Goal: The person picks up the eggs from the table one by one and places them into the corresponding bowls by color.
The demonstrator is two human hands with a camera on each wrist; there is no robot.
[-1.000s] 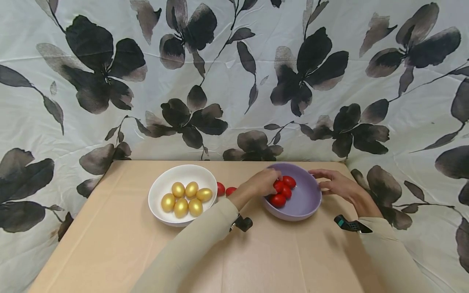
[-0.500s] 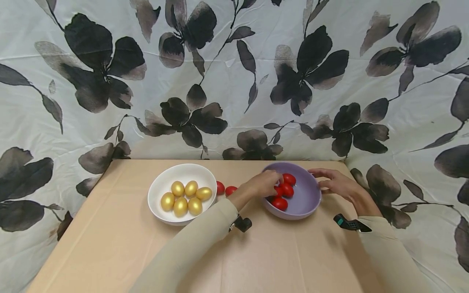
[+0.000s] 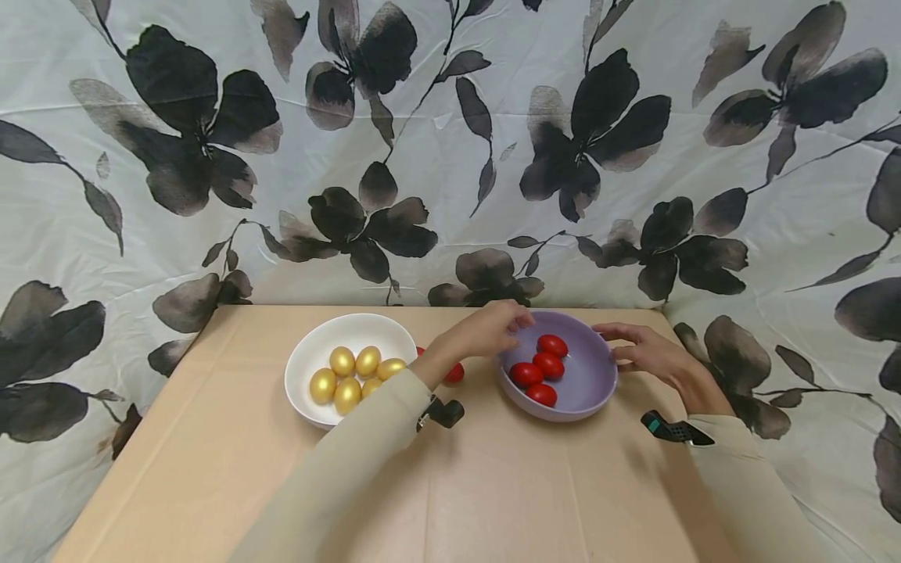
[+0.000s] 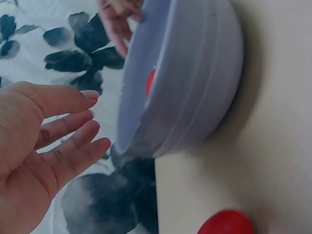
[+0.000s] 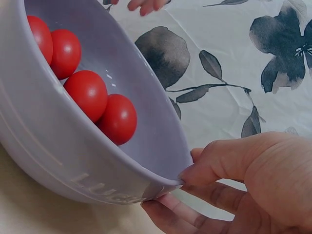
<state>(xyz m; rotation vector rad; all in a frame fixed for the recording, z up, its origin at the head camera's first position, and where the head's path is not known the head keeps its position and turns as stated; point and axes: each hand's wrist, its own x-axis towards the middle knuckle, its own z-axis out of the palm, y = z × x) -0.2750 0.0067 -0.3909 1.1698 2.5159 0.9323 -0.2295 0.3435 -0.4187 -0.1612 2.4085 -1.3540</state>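
Note:
My left hand hangs over the left rim of a purple bowl. Its fingers are loosely bent, and the left wrist view shows nothing between thumb and fingertips. Several glossy red eggs lie together in the bowl's left half. At the bowl's right side, my right hand pinches the rim; in the right wrist view the thumb is at the top edge and the fingers are against the outer wall. Red eggs also lie on the table behind my left wrist, partly hidden by it.
A white bowl with several golden eggs stands to the left, its right side covered by my left sleeve. Both bowls are near the back of the wooden table. A floral cloth hangs behind.
My left hand has lifted out of the purple bowl and moved left, leaving the red eggs inside. The right hand stays at the bowl's rim.

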